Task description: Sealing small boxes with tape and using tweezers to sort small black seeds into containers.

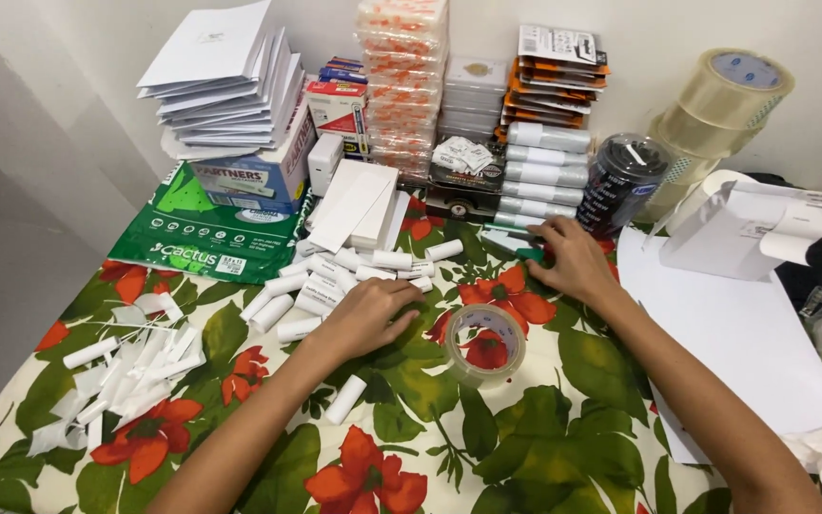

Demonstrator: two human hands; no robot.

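Observation:
My left hand (365, 317) rests palm down on a heap of small white paper rolls (335, 276) on the flowered tablecloth (525, 428), fingers curled over one or two of them. My right hand (571, 259) reaches toward the back of the table, fingers closed around a small green object (529, 254) next to a row of white rolls (546, 167). Between my hands lies a roll of clear tape (485, 343). A single white roll (345, 399) lies near my left forearm.
White paper strips (135, 366) lie scattered at the left. Stacked envelopes (225, 81), boxes, a green packet (206, 233), stacked packets (401, 76), a dark jar (620, 181) and large tape rolls (720, 105) line the back wall. White sheets (744, 333) lie at the right.

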